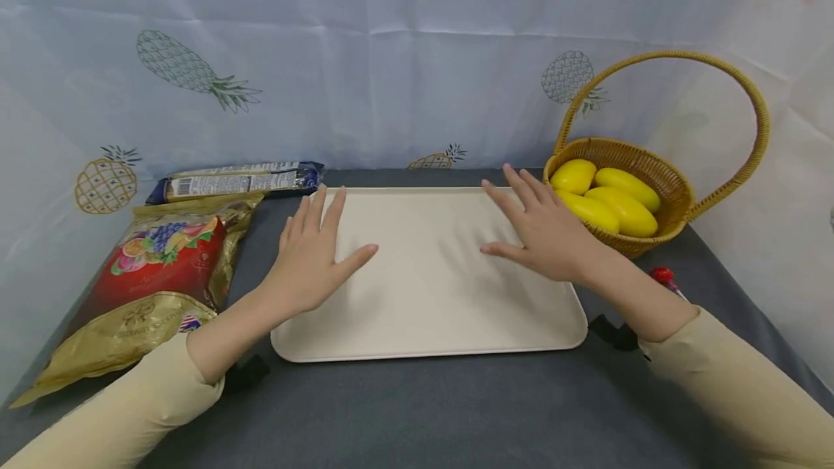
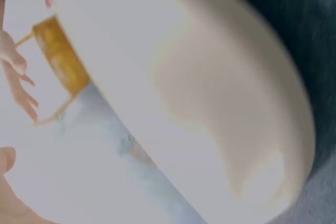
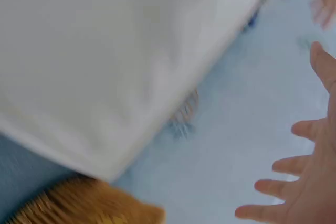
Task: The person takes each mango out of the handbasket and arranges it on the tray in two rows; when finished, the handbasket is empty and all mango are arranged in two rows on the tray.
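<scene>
A cream rectangular tray with rounded corners lies on the dark cloth. Over its left side is my left hand, fingers straight and thumb spread, holding nothing. My right hand is spread in the same way above the tray's right side, its fingertips near the far edge. Close beyond the right hand stands a wicker basket with a tall hoop handle, holding several yellow mangoes. In the right wrist view, the right hand shows its fingers apart with nothing between them.
A red and gold bag with fruit pictures lies left of the tray. Behind it is a dark blue packet. A red-topped lollipop lies beside the right forearm. A pale curtain with pineapple prints hangs at the back.
</scene>
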Tool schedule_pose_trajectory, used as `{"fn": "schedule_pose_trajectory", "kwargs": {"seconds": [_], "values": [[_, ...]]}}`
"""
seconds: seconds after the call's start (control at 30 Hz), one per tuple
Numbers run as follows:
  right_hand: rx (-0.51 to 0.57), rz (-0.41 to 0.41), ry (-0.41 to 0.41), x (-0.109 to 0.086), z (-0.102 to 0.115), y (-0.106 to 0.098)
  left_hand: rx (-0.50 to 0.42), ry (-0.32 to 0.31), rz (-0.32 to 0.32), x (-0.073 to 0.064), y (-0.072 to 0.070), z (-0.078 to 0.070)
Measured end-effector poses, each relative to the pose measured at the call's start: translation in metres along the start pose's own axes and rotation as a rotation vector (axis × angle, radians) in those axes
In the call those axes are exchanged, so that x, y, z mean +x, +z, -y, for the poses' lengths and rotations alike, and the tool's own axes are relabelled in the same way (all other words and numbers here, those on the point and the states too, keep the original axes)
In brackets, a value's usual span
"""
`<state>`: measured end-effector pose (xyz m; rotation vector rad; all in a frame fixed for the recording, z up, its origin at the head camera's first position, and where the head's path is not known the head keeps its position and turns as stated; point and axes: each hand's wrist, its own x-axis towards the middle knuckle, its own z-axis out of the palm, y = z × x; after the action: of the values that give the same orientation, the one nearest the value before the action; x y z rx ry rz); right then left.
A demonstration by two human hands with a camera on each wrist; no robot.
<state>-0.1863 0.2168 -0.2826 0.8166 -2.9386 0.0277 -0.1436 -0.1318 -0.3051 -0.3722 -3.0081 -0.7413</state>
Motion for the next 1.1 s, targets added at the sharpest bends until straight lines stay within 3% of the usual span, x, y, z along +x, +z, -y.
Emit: {"fn": "schedule_pose_trajectory", "kwargs": {"seconds": [0.13, 0.27, 0.43, 0.6, 0.9, 1.1], "values": [[0.103, -0.086, 0.069, 0.004, -0.022, -0.028, -0.152, -0.045, -0.003, 0.008, -0.017, 0.013], [0.245, -0.128, 0.14, 0.005, -0.051, -0.051, -0.264, -0.148, 0.052, 0.017, -0.028, 0.028], [0.385, -0.142, 0.212, 0.01, -0.092, -0.066, -0.374, -0.283, 0.15, 0.025, -0.031, 0.043], [0.436, -0.162, 0.293, 0.014, -0.124, -0.069, -0.494, -0.397, 0.233, 0.028, -0.029, 0.052], [0.532, -0.143, 0.468, 0.015, -0.169, -0.062, -0.507, -0.499, 0.333, 0.037, -0.024, 0.062], [0.557, -0.098, 0.524, 0.015, -0.191, -0.055, -0.495, -0.499, 0.338, 0.04, -0.02, 0.066]]}}
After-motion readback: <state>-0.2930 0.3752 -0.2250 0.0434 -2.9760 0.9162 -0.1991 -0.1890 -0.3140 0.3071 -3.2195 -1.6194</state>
